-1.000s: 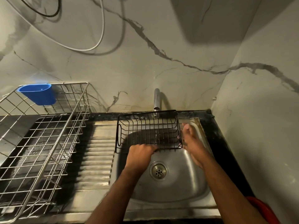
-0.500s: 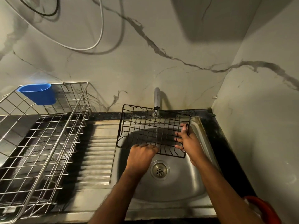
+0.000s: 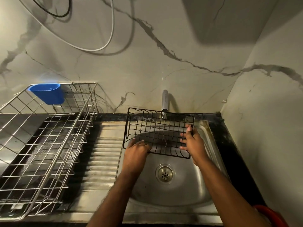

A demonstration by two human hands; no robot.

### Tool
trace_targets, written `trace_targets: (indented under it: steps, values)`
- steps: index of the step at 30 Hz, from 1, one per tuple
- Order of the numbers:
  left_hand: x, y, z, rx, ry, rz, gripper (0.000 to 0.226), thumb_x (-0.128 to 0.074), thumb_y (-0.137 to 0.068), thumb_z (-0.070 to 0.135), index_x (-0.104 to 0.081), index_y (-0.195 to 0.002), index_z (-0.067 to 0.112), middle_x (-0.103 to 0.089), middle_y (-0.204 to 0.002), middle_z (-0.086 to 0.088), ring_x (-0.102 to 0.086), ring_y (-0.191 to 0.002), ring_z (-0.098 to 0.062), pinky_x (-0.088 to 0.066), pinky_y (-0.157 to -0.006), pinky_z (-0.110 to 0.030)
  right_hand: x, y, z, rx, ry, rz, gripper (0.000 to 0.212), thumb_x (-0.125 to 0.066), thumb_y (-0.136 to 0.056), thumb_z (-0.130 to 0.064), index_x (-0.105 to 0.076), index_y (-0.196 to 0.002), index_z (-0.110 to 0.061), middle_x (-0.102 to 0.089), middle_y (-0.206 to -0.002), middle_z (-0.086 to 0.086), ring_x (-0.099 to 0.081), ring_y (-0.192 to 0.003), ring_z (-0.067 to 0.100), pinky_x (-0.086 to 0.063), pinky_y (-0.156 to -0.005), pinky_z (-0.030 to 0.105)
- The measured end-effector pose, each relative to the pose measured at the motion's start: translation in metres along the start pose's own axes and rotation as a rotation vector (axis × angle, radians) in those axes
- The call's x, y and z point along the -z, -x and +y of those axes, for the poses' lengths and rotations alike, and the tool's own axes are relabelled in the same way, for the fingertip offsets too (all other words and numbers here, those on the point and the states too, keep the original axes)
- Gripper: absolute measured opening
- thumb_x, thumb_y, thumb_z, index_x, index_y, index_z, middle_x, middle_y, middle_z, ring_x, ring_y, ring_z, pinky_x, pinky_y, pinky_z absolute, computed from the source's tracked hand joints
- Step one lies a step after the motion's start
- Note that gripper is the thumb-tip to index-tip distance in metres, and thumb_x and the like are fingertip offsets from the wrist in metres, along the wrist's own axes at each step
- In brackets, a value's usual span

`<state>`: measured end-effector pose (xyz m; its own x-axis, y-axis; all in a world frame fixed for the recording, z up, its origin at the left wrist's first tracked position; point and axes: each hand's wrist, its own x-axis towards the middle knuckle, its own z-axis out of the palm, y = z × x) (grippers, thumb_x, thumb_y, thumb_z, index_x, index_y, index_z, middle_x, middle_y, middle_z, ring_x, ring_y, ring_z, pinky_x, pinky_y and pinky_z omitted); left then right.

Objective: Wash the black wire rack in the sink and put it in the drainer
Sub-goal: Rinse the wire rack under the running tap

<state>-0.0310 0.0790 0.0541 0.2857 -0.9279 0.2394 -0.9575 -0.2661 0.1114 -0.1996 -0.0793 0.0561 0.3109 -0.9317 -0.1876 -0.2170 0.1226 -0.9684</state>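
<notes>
Over steel sink, gridded black wire rack.

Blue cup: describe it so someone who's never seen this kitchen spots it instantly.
Start at the steel sink and look left past the ribbed draining board to the big silver wire drainer. The blue cup hangs on the drainer's far rim, by the marble wall. It is the only solid plastic piece and the only blue thing there; the black wire rack over the sink is open mesh.

Black wire rack coated matt metal; sink brushed steel; drainer shiny wire.
</notes>
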Motion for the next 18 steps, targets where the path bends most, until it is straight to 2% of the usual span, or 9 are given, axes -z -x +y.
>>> trace_targets:
  steps: [6, 9, 12, 15, 18]
  values:
    - [0.003, 0.010, -0.018, 0.098, -0.012, 0.022, 0.037, -0.079, -0.071, 0.002, -0.080, -0.095, 0.030, -0.079, -0.088, 0.005, -0.075, -0.085, -0.017, -0.054, -0.094, -0.039, -0.009, -0.011, -0.006, -0.027, -0.008, -0.054, 0.037, -0.037, -0.103, -0.051, -0.051, -0.132, -0.033, -0.066, -0.116, 0.004, -0.068, -0.100, 0.023, -0.062, -0.072, 0.043]
    - [0.005, 0.014, -0.021, 0.118, 0.003, 0.044, 0.035, -0.083, -0.066, 0.002, -0.080, -0.088, 0.030, -0.077, -0.079, 0.007, -0.073, -0.073, -0.015, -0.056, -0.082, -0.036, -0.016, -0.015, -0.008, -0.028, -0.017, -0.088, 0.033, -0.038, -0.104, -0.047, -0.052, -0.130, -0.032, -0.066, -0.115, 0.005, -0.067, -0.099, 0.022, -0.061, -0.072, 0.042]
    - [0.004, 0.019, -0.027, 0.123, -0.003, 0.037, 0.034, -0.083, -0.065, 0.005, -0.080, -0.087, 0.031, -0.075, -0.077, 0.008, -0.072, -0.070, -0.014, -0.055, -0.076, -0.032, -0.022, -0.018, -0.011, -0.032, -0.008, -0.123, 0.033, -0.042, -0.102, -0.051, -0.054, -0.128, -0.035, -0.066, -0.114, 0.004, -0.068, -0.098, 0.021, -0.062, -0.073, 0.042]
    - [0.002, 0.024, -0.032, 0.137, 0.000, 0.031, 0.031, -0.070, -0.072, 0.012, -0.080, -0.092, 0.033, -0.076, -0.081, 0.010, -0.073, -0.072, -0.014, -0.054, -0.076, -0.032, -0.028, -0.019, -0.014, -0.047, 0.002, -0.143, 0.039, -0.045, -0.100, -0.053, -0.054, -0.131, -0.033, -0.066, -0.111, 0.002, -0.068, -0.099, 0.020, -0.062, -0.075, 0.043]
    - [0.004, 0.029, -0.035, 0.147, 0.002, 0.019, 0.036, -0.051, -0.074, 0.022, -0.081, -0.089, 0.035, -0.076, -0.079, 0.010, -0.073, -0.068, -0.015, -0.055, -0.071, -0.032, -0.035, -0.019, -0.012, -0.047, 0.017, -0.194, 0.035, -0.046, -0.100, -0.053, -0.052, -0.129, -0.035, -0.065, -0.113, 0.003, -0.067, -0.099, 0.022, -0.062, -0.075, 0.042]
